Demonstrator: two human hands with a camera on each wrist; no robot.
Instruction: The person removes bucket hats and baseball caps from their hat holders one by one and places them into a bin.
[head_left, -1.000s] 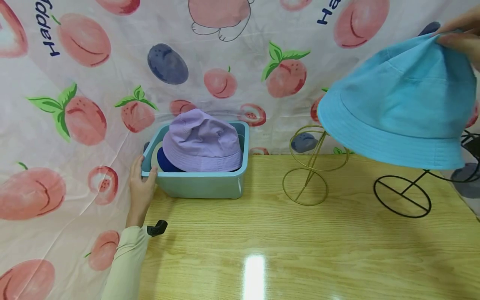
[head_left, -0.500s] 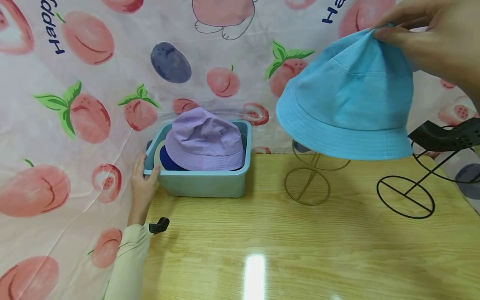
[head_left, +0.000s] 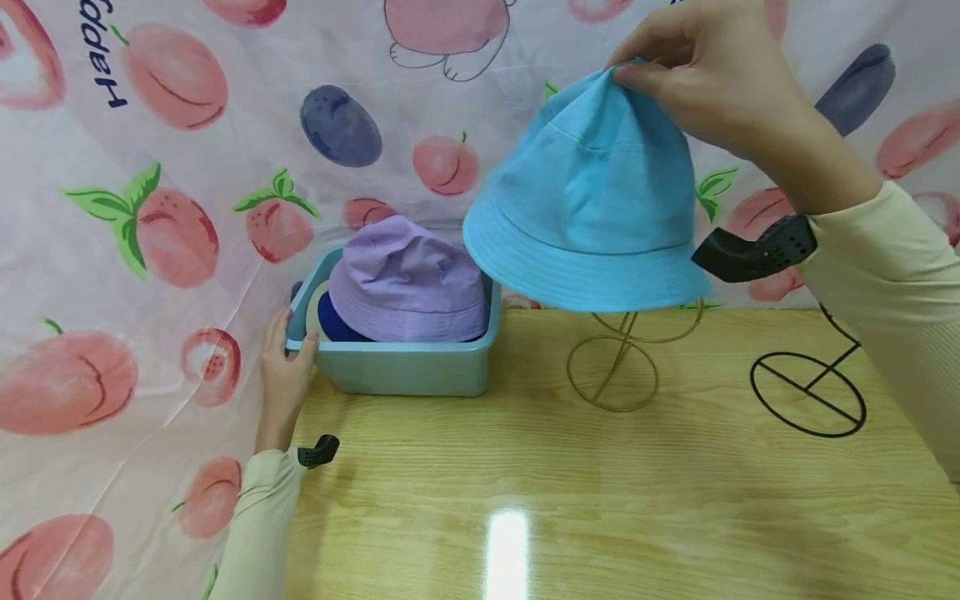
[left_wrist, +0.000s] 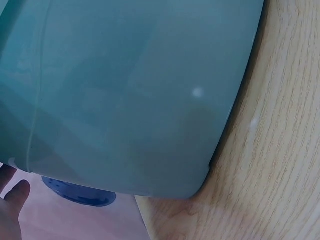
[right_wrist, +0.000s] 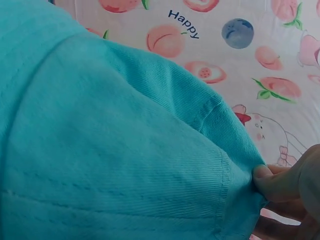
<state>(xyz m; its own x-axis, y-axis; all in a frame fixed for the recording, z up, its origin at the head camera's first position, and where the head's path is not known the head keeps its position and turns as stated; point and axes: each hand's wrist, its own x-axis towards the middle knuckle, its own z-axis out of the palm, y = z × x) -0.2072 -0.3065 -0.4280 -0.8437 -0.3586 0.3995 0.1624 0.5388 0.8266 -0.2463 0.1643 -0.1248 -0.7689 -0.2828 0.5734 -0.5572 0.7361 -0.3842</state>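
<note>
A light blue bucket hat (head_left: 592,200) hangs in the air, brim down, in front of the gold wire stand (head_left: 613,375). My right hand (head_left: 705,79) pinches the top of its crown; the right wrist view shows thumb and fingers (right_wrist: 280,185) bunching the cloth. At the left, my left hand (head_left: 285,379) holds the front left corner of a blue-green plastic bin (head_left: 405,371), thumb at the front rim. The left wrist view shows mostly the bin's wall (left_wrist: 130,100). A purple bucket hat (head_left: 408,283) lies in the bin over a dark blue item (head_left: 337,321), mostly hidden.
A black wire stand (head_left: 806,392) is on the wooden table (head_left: 525,475) at the right, its upper part hidden by my right sleeve (head_left: 892,283). The hat covers the upper part of the gold stand. A fruit-print cloth (head_left: 172,67) hangs behind and at the left.
My right hand has carried the light blue hat leftward, from the far right to in front of the gold stand. The left hand stays at the bin's corner.
</note>
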